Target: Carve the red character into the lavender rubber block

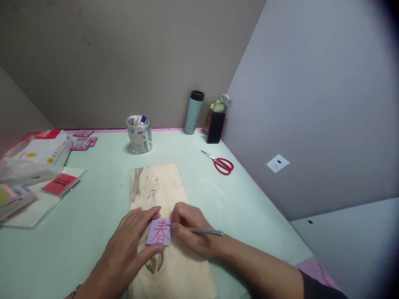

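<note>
A small purple square bearing a red Chinese character lies on a wooden board. My left hand steadies it, with the fingers at its top edge and the thumb along its lower edge. In my right hand is a slim silver pen-like tool, pinched between the fingers. Its tip meets the square's right side near the character; whether it is a pen or a craft knife I cannot tell.
Red-handled scissors lie right of the board. Behind stand a clear tub of pens, a teal tumbler, a green-lidded bottle and a phone. At left are a plastic bag, a red packet and pink squares.
</note>
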